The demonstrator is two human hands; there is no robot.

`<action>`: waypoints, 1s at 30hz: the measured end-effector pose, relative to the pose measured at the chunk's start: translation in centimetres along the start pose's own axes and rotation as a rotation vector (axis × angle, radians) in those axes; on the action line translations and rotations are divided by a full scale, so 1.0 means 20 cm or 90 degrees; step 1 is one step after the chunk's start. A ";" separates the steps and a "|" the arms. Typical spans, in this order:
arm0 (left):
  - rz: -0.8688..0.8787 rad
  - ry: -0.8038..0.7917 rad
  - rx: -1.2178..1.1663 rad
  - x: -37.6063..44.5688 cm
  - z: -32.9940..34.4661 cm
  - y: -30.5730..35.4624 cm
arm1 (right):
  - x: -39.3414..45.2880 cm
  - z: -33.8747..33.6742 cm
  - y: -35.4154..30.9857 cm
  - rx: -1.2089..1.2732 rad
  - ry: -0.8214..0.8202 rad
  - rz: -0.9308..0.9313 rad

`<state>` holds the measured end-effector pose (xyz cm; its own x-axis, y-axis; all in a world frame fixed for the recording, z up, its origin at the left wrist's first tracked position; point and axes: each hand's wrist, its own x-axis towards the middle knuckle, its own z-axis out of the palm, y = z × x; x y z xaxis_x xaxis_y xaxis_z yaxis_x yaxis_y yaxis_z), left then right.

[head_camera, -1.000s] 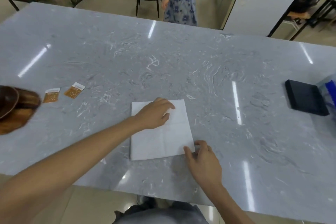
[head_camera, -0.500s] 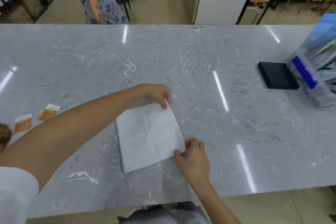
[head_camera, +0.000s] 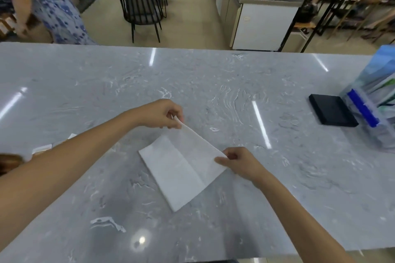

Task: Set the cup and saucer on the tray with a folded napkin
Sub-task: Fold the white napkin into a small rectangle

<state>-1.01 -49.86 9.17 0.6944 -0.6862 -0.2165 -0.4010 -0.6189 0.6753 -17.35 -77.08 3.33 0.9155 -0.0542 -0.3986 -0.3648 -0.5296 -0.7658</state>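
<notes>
Pinching the far corner of the white napkin (head_camera: pixel 181 164) between thumb and curled fingers, the left hand (head_camera: pixel 159 114) held that corner lifted off the grey marble counter (head_camera: pixel 213 83); the right hand (head_camera: pixel 239 161) gripped the napkin's right corner in the same way, thumb on top and fingers curled beneath, so both hands were closed on the paper; the edge running between the two held corners stood raised, while the near and left parts of the napkin lay flat on the stone; a crease ran across the sheet, roughly parallel to the raised edge; the napkin sat turned like a diamond near the middle of the counter, just in front of the person; at the left edge of the view, partly hidden behind the left forearm, a brown wooden object (head_camera: pixel 9 161) showed, too cut off to identify, and no cup, saucer or tray could be made out with certainty; well to the right lay a flat black box (head_camera: pixel 332 110), and just beside it a clear plastic pack with a blue stripe (head_camera: pixel 372 109); beyond the counter stood a black slatted chair (head_camera: pixel 140 6), a white cabinet (head_camera: pixel 265 25), and a person in a blue floral garment (head_camera: pixel 55 6) at the upper left.
</notes>
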 end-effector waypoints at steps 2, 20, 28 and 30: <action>-0.011 0.057 -0.004 -0.07 -0.06 -0.04 | 0.05 -0.07 -0.10 0.000 -0.011 -0.046; 0.038 0.354 0.219 -0.49 0.20 -0.36 | 0.10 0.19 -0.13 -0.273 0.232 -0.306; 0.021 0.342 0.178 -0.64 0.48 -0.49 | -0.04 0.40 0.11 -0.316 0.236 -0.334; 0.021 0.352 0.171 -0.65 0.50 -0.50 | -0.04 0.42 0.14 -0.310 0.238 -0.322</action>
<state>-12.02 -38.65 -1.86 0.8571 -0.4513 0.2486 -0.5145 -0.7245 0.4587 -20.49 -71.41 -2.78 0.9782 0.0567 0.1998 0.1460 -0.8718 -0.4676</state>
